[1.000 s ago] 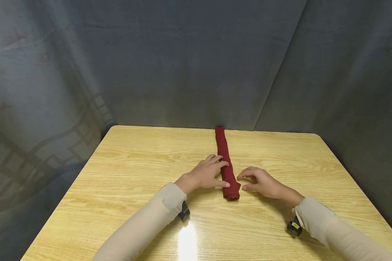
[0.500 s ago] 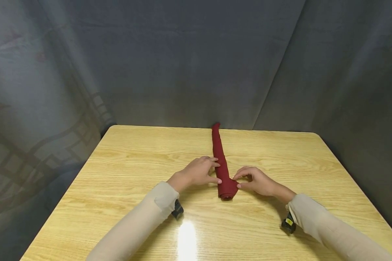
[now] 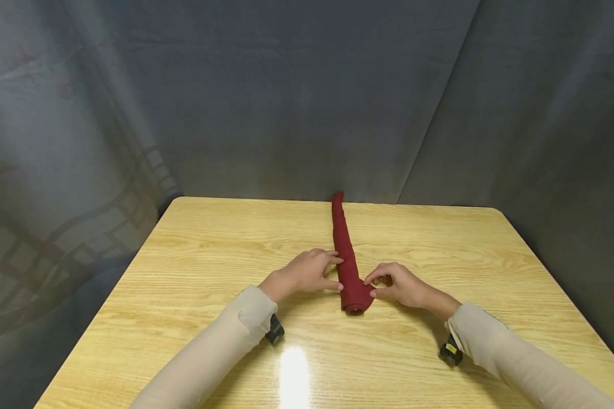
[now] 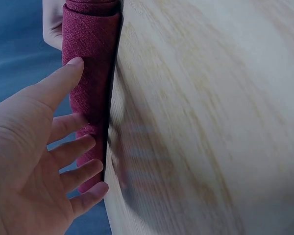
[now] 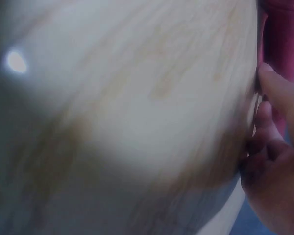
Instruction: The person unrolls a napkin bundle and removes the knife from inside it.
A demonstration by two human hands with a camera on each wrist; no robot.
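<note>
Wooden bench (image 3: 194, 318) under our hands (image 3: 307, 271) – left flat-fingered, right (image 3: 399, 284) pinching the rolled red cloth (image 3: 349, 267) between them – soft, light; we'd grip its near end.

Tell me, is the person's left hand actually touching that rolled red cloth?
Touching. In the left wrist view the left hand has its thumb and fingertips lying straight against the side of the rolled red cloth.

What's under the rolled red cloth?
The rolled red cloth lies directly on the wooden table, left hand and right hand touching its near end from either side. The strip of tabletop beneath the roll is covered, so anything there is unseen.
</note>
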